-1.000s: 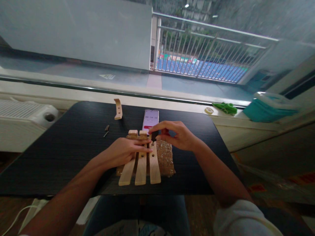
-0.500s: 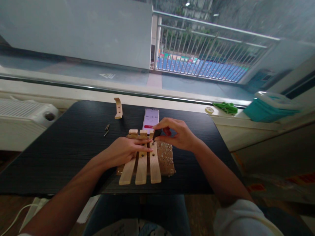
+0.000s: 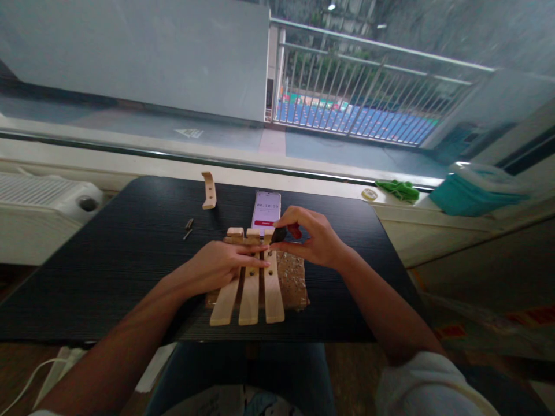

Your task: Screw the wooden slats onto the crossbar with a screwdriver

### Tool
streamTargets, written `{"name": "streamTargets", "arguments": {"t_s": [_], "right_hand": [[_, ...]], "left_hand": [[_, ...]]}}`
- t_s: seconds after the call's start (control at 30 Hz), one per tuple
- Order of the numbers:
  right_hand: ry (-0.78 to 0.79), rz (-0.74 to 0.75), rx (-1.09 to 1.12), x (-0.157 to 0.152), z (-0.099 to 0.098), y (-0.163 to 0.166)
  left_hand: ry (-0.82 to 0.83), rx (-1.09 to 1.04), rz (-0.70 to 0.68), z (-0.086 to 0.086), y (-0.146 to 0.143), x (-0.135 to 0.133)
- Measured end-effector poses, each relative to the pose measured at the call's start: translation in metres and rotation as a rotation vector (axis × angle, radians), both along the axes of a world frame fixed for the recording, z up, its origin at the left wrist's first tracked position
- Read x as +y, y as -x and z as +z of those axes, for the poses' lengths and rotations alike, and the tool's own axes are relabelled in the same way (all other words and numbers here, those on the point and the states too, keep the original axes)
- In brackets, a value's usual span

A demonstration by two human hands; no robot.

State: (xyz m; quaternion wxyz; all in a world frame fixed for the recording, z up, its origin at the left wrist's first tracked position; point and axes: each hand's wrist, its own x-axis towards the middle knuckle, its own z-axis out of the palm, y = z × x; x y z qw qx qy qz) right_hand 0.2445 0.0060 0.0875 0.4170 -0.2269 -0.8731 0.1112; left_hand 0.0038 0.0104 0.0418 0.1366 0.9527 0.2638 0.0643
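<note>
My left hand (image 3: 219, 263) lies with fingers stretched across three curved wooden slats, pressing on them and holding nothing. The left slat (image 3: 225, 306), middle slat (image 3: 248, 303) and right slat (image 3: 273, 300) fan out over a brown, plastic-wrapped block (image 3: 292, 277), their lower ends past its near edge. Dark holes show in the middle and right slats. In my right hand (image 3: 314, 237), thumb and fingers pinch what looks like a short black-handled screwdriver (image 3: 278, 234), upright at the upper part of the right slat. Its tip is mostly hidden by my fingers.
Behind the slats a phone (image 3: 266, 207) with a running timer lies on the black table (image 3: 143, 254). Another curved wooden piece (image 3: 208, 190) stands at the back left, with small screws (image 3: 188, 228) nearer. A green cloth (image 3: 399, 189) and tape roll (image 3: 369, 194) sit on the sill.
The black handle in my right hand has turned and tilted slightly, and its fingers have shifted a little. My left hand and the slats have stayed put.
</note>
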Motion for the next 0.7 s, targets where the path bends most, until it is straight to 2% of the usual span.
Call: {"name": "streamTargets", "arguments": {"t_s": [0.33,0.7], "right_hand": [[0.034,-0.065,-0.022,-0.0026,-0.0003,0.0042],[-0.125,0.01,0.043,0.0006,-0.0029,0.0089]], "left_hand": [[-0.03,-0.009,0.001,-0.0001,0.0001,-0.0001],[-0.015,0.002,-0.007,0.0008,0.0002,-0.0001]]}}
